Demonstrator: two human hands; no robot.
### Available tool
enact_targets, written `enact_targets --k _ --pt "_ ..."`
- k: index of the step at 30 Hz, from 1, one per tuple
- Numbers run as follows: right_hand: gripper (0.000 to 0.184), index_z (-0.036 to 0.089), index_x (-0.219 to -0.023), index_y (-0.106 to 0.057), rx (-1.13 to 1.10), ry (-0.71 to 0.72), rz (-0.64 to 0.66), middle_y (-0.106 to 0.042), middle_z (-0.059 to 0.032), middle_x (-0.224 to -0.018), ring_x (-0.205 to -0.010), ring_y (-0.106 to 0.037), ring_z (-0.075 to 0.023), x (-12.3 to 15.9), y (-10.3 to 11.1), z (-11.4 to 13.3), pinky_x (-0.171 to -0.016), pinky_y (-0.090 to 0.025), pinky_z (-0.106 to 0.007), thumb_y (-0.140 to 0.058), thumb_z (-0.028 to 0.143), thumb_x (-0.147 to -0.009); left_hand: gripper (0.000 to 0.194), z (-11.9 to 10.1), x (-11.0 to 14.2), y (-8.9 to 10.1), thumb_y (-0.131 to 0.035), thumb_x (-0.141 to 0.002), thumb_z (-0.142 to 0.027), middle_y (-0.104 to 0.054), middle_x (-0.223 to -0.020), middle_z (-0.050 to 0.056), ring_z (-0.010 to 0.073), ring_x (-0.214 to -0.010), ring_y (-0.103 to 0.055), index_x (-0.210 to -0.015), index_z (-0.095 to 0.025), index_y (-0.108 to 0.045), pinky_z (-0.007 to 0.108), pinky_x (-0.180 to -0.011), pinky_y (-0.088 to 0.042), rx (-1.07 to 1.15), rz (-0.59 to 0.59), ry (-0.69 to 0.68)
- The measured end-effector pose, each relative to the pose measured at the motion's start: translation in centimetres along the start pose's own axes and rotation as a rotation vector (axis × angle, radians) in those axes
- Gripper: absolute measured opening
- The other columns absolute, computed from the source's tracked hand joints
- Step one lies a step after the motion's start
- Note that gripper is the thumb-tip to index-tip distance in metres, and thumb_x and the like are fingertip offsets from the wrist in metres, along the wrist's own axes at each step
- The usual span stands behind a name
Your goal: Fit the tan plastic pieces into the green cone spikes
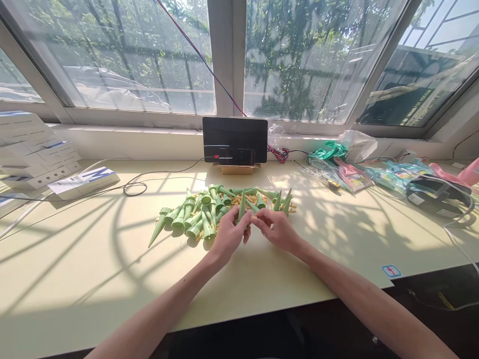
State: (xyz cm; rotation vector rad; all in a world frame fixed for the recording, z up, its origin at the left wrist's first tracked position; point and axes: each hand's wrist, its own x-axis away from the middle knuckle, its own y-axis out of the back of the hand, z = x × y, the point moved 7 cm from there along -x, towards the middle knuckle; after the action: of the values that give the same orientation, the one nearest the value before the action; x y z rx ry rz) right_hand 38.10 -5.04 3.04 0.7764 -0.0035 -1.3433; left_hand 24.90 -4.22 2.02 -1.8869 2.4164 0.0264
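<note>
My left hand (229,232) is closed around a green pointed cone (242,203), its tip up. Close beside it, my right hand (276,228) is in a pinch, fingertips almost meeting the left thumb; whatever lies between them is too small to make out. Behind both hands spreads a pile of similar green cones (190,203) with flared round ends, lying at various angles. Short tan sticks or pegs (235,199) show among them. At the pile's left edge one cone (159,227) points toward me. Two more cones (287,201) rise past my right hand.
A black tablet (235,132) with a phone (236,157) before it stands by the window. White boxes (32,147) are stacked at left, with a cable (164,172) running across. Plastic bags (327,152), a pink packet (352,175) and a black object (434,194) lie at right.
</note>
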Motion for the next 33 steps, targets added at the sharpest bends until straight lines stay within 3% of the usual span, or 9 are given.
enact_targets --k 7,19,33 --pt "0.034 0.017 -0.084 -0.064 0.005 0.033 -0.024 -0.059 0.0005 -0.061 -0.053 -0.045 -0.0109 -0.01 0.15 0.28 -0.054 -0.036 -0.026 -0.055 0.046 -0.097 0.033 -0.03 0.02 -0.06 -0.064 -0.089 -0.048 -0.052 -0.062 -0.004 0.0084 -0.050 -0.046 -0.080 -0.019 -0.053 0.023 -0.046 -0.039 -0.004 0.006 0.012" --pt "0.036 0.017 -0.085 -0.064 0.004 0.034 -0.029 -0.060 0.0002 -0.061 -0.052 -0.045 -0.0108 0.06 0.13 0.15 -0.053 -0.036 -0.025 -0.056 0.050 -0.097 0.032 0.13 0.05 -0.09 -0.064 -0.089 -0.049 -0.052 -0.061 -0.004 0.0091 -0.049 -0.047 -0.081 -0.019 -0.054 0.023 -0.047 -0.038 0.001 0.018 0.014" --pt "0.042 0.017 -0.072 -0.058 0.022 0.028 0.002 -0.041 0.0044 -0.056 -0.053 -0.033 -0.0099 0.02 0.04 0.14 -0.052 -0.029 -0.025 -0.048 0.047 -0.100 0.037 -0.05 0.05 -0.30 -0.066 -0.088 -0.049 -0.048 -0.060 -0.005 0.0084 -0.048 -0.045 -0.074 -0.020 -0.048 0.023 -0.044 -0.037 0.015 0.029 0.006"
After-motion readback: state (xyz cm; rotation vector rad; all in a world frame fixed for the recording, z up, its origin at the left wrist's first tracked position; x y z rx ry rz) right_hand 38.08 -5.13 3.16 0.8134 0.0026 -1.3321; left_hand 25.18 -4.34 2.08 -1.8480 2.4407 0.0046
